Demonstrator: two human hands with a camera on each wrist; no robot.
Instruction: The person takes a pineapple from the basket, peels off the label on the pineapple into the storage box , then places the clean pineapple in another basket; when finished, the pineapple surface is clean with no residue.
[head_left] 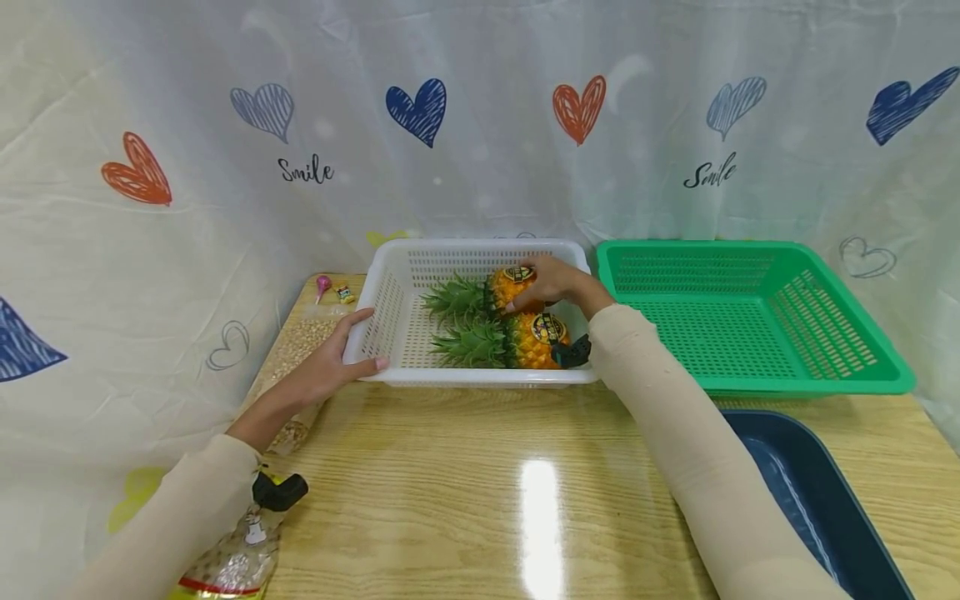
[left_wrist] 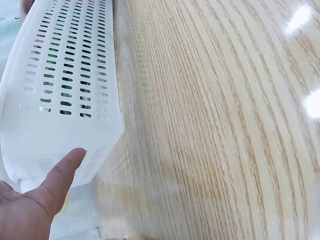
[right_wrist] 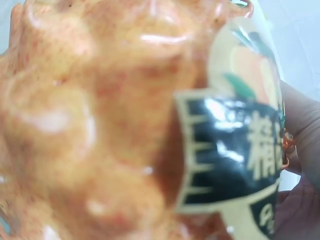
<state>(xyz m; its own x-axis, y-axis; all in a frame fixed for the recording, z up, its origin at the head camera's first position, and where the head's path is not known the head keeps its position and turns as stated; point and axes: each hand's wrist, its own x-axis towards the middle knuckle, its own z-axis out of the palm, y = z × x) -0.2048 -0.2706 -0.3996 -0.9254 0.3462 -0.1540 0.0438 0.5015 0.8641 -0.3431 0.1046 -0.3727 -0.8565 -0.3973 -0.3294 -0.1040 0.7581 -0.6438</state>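
Observation:
A white slotted basket (head_left: 390, 310) stands at the back of the wooden table and holds two orange pineapples with green crowns. My right hand (head_left: 543, 282) grips the farther pineapple (head_left: 508, 286) inside the basket; in the right wrist view that pineapple (right_wrist: 100, 125) and its black and yellow label (right_wrist: 245, 145) fill the frame. The nearer pineapple (head_left: 534, 340) lies beside my right forearm. My left hand (head_left: 341, 354) holds the basket's front left corner, thumb along the rim; in the left wrist view a straight finger (left_wrist: 62, 170) lies against the basket's wall (left_wrist: 65, 90).
A green basket (head_left: 750, 317) stands right of the white one, and a dark blue tray (head_left: 810, 500) sits at the front right. Along the left edge lie clear bags of pale kernels (head_left: 303, 337), a pink lollipop (head_left: 322, 286) and a small candy (head_left: 345, 293).

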